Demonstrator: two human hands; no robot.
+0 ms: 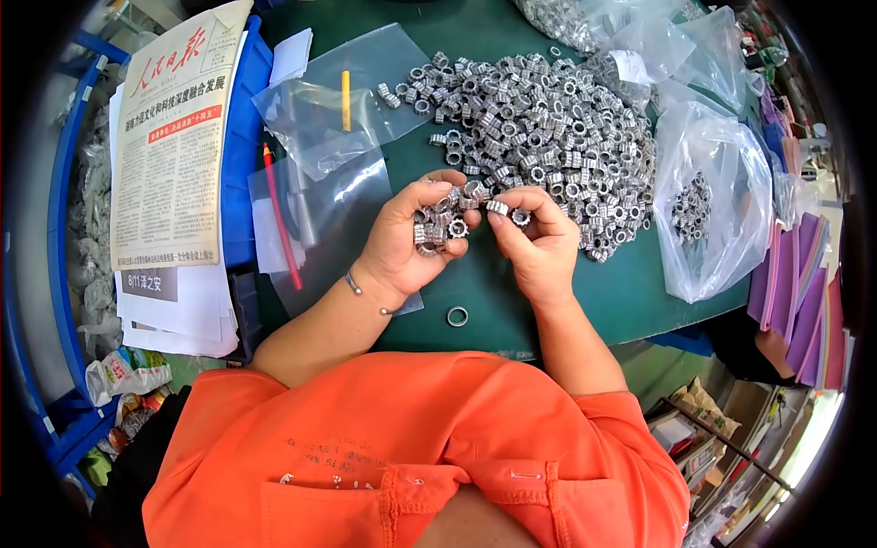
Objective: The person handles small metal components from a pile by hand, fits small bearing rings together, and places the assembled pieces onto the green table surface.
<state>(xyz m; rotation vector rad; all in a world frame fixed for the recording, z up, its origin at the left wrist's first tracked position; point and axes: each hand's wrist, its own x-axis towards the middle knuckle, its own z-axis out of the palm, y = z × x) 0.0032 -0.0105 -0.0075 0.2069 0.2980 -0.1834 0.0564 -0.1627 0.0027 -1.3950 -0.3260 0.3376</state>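
Observation:
My left hand (pixel 406 224) is cupped around several small notched metal rings (pixel 438 224), its fingers curled over them. Close beside it, my right hand (pixel 541 239) pinches one metal ring (pixel 497 207) between thumb and forefinger, and a second ring (pixel 521 217) shows against its fingers. Just beyond both hands spreads a large heap of the same grey rings (pixel 557 137) on the green tabletop (pixel 484 292). A plain smooth ring (pixel 457 316) lies alone near the table's front edge.
Clear plastic bags (pixel 347 137) lie at left with a yellow stick (pixel 346 100) and a red pen (pixel 281 215). A newspaper (pixel 174 137) rests over a blue bin (pixel 245 137). At right, a clear bag (pixel 722 247) holds more rings, near purple folders (pixel 793 283).

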